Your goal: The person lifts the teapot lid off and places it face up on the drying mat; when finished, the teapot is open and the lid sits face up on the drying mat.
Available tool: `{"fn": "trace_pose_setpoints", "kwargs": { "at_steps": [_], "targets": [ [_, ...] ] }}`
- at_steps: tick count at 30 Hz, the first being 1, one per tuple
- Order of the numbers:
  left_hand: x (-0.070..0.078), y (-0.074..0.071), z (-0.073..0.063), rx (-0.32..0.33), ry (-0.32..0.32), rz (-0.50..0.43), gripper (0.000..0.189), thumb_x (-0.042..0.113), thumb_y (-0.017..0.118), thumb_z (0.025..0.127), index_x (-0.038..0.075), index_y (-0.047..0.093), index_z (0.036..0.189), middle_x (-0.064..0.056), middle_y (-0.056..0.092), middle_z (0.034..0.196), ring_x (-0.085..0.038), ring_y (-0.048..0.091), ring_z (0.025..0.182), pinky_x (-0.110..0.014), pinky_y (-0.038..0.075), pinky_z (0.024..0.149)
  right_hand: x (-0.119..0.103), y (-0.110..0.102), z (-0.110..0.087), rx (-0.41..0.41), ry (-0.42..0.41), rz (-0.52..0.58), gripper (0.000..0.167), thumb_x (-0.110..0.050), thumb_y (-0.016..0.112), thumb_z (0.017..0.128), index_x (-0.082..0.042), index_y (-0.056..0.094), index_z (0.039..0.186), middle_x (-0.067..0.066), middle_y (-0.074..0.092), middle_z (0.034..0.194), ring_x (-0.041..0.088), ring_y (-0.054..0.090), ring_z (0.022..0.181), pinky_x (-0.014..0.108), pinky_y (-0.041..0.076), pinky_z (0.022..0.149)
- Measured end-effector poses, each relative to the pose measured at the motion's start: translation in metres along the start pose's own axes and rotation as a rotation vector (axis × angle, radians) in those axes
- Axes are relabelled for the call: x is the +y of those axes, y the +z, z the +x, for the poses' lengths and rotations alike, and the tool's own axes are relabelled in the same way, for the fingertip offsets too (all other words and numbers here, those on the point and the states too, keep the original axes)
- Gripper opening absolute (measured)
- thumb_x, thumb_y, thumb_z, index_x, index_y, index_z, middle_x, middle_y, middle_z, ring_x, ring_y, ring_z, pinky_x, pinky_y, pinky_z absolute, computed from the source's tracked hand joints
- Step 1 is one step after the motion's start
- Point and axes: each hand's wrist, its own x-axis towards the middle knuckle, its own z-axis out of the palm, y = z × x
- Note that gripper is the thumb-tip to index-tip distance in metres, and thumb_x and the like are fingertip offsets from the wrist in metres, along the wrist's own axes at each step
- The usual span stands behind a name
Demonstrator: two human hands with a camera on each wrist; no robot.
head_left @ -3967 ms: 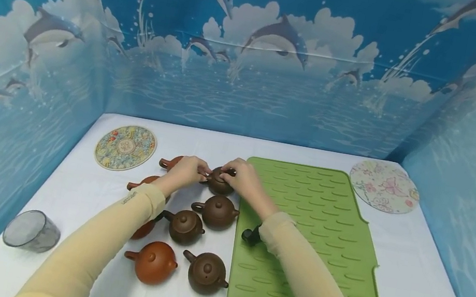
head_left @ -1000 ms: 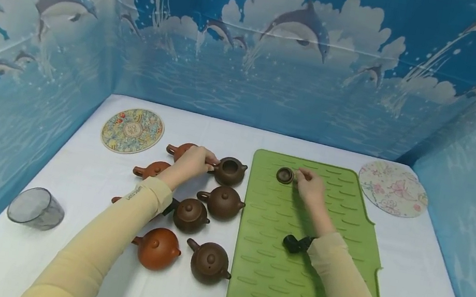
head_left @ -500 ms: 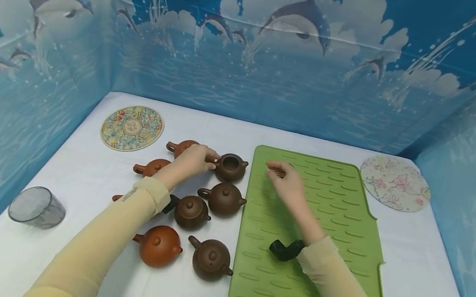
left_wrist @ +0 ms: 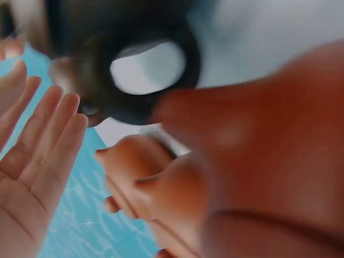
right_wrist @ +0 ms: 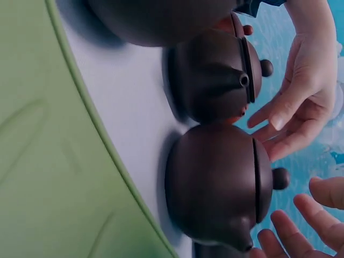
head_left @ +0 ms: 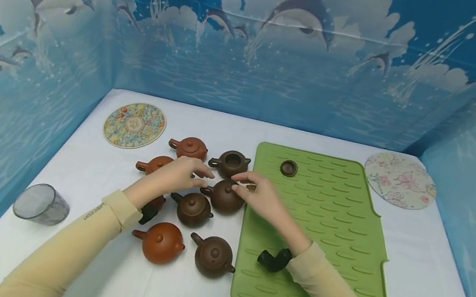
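Note:
A dark brown teapot (head_left: 226,198) stands by the left edge of the green mat (head_left: 315,224), its round-knobbed lid on. My right hand (head_left: 262,197) hovers over its spout side, thumb and fingers parted near the knob. In the right wrist view, a gap shows between these fingers and the lid knob (right_wrist: 280,178). At the teapot's handle side, my left hand (head_left: 176,177) has its fingers reaching forward, holding nothing. Just behind stands a lidless dark teapot (head_left: 230,165). A small dark lid (head_left: 289,168) lies hollow side up on the mat.
Two more dark teapots (head_left: 212,257) stand nearer the front. Several reddish clay teapots (head_left: 162,243) stand to the left, one partly behind the left arm. A grey glass (head_left: 41,205) is far left. Round patterned mats (head_left: 135,125) lie in both back corners.
The right hand took the lid off the back dark teapot, laid it on the mat and moved left to the second one. The left hand let go of the back teapot's handle and came nearer.

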Motion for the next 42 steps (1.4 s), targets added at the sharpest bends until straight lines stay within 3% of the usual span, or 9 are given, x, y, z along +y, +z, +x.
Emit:
{"fn": "trace_pose_setpoints", "kwargs": {
  "at_steps": [5, 10, 15, 32, 39, 42],
  "targets": [
    [-0.004, 0.01, 0.0, -0.009, 0.012, -0.024, 0.029, 0.015, 0.07, 0.092, 0.01, 0.071, 0.121, -0.006, 0.071, 0.117, -0.023, 0.067, 0.107, -0.037, 0.056, 0.089, -0.002, 0.005, -0.001, 0.012, -0.051, -0.083, 0.027, -0.018, 0.069, 0.092, -0.009, 0.07, 0.117, 0.011, 0.066, 0.121, 0.029, 0.061, 0.116, 0.044, 0.052, 0.099],
    [-0.005, 0.019, 0.005, -0.024, 0.031, -0.02, 0.027, 0.013, 0.069, 0.093, 0.011, 0.071, 0.12, -0.005, 0.074, 0.111, -0.02, 0.068, 0.105, -0.037, 0.056, 0.091, -0.001, 0.009, -0.003, 0.009, -0.061, -0.096, 0.026, -0.017, 0.07, 0.092, -0.009, 0.07, 0.116, 0.01, 0.066, 0.121, 0.029, 0.061, 0.117, 0.044, 0.052, 0.098],
    [-0.008, 0.026, 0.007, 0.004, 0.004, -0.022, 0.024, 0.014, 0.069, 0.093, 0.013, 0.072, 0.116, -0.003, 0.075, 0.103, -0.016, 0.07, 0.099, -0.034, 0.057, 0.087, 0.001, 0.014, -0.003, 0.03, -0.089, -0.131, 0.021, -0.014, 0.072, 0.09, -0.009, 0.072, 0.11, 0.008, 0.067, 0.116, 0.027, 0.062, 0.113, 0.043, 0.053, 0.097],
    [-0.007, 0.031, 0.005, 0.063, -0.028, -0.044, 0.016, 0.013, 0.069, 0.092, 0.015, 0.075, 0.107, -0.001, 0.076, 0.098, -0.015, 0.069, 0.095, -0.035, 0.056, 0.086, 0.003, 0.018, -0.002, 0.08, -0.159, -0.207, 0.016, -0.016, 0.074, 0.088, -0.012, 0.073, 0.104, 0.007, 0.069, 0.113, 0.026, 0.065, 0.107, 0.043, 0.054, 0.093],
    [-0.006, 0.029, 0.003, 0.074, -0.043, -0.039, 0.015, 0.013, 0.069, 0.092, 0.015, 0.075, 0.105, -0.001, 0.076, 0.096, -0.015, 0.069, 0.093, -0.034, 0.056, 0.083, 0.003, 0.022, -0.003, 0.122, -0.285, -0.297, 0.018, -0.016, 0.072, 0.091, -0.01, 0.073, 0.108, 0.006, 0.07, 0.111, 0.024, 0.067, 0.105, 0.04, 0.055, 0.09],
    [-0.006, 0.03, 0.002, 0.072, -0.035, -0.035, 0.015, 0.013, 0.069, 0.092, 0.014, 0.075, 0.106, -0.001, 0.076, 0.096, -0.016, 0.069, 0.093, -0.035, 0.056, 0.083, 0.005, 0.023, -0.005, 0.15, -0.289, -0.286, 0.018, -0.015, 0.069, 0.092, -0.009, 0.072, 0.109, 0.008, 0.07, 0.112, 0.024, 0.067, 0.106, 0.04, 0.055, 0.09]
  ]
}}
